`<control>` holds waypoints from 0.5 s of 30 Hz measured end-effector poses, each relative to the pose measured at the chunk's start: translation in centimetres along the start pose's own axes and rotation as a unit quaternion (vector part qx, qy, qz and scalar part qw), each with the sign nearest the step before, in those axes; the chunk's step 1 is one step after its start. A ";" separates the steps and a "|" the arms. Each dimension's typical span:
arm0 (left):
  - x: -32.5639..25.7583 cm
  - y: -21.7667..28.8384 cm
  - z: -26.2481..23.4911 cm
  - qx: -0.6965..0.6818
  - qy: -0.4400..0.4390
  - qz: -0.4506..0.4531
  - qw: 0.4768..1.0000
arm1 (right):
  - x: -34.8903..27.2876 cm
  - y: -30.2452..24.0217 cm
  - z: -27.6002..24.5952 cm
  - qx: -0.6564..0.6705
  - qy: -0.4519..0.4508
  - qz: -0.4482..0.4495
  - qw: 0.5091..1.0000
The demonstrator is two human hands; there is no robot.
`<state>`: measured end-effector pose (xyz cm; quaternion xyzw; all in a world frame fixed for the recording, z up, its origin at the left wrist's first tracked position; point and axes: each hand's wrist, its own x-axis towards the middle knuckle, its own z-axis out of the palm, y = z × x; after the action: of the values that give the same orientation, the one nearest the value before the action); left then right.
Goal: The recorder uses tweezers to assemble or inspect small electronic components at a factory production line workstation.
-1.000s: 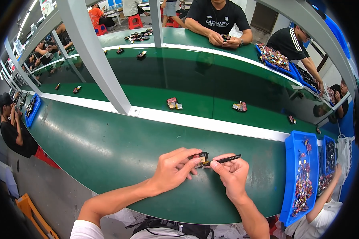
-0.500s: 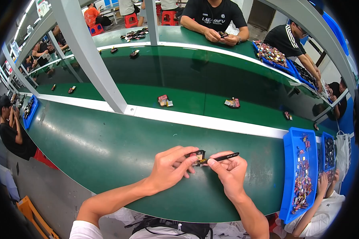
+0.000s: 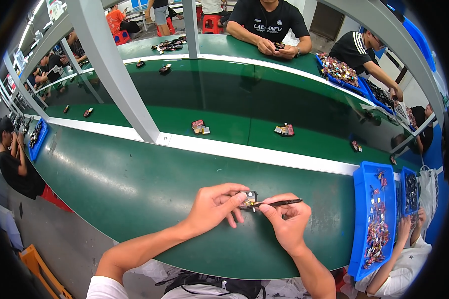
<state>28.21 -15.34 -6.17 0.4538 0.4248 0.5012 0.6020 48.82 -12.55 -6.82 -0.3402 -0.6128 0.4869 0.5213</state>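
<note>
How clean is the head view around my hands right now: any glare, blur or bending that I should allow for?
Head view: sharp at the centre, with the left hand, the right hand, the small dark part and the thin black tool crisp; soft glare streaks on the green table; the white strip and the grey post bow from the fisheye; the corners go black.

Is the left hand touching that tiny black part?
Touching. The head view shows the left hand with its fingertips wrapped around the small black part, no gap between them, while the right hand holds a thin black tool to it.
</note>
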 end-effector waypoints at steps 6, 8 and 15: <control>0.2 -0.1 -0.4 -0.013 -0.025 -0.002 1.000 | -0.1 0.1 0.3 -0.110 0.019 -0.137 0.984; 0.2 -0.2 -0.4 -0.014 -0.025 0.002 1.000 | 0.1 0.0 0.3 -0.121 0.010 -0.159 0.980; 0.3 -0.3 0.2 -0.018 -0.027 0.006 0.999 | 0.3 0.0 -0.2 -0.137 -0.004 -0.199 0.970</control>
<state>28.54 -15.07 -6.41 0.4591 0.3968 0.5001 0.6179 48.92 -12.21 -6.73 -0.2777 -0.7308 0.2861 0.5541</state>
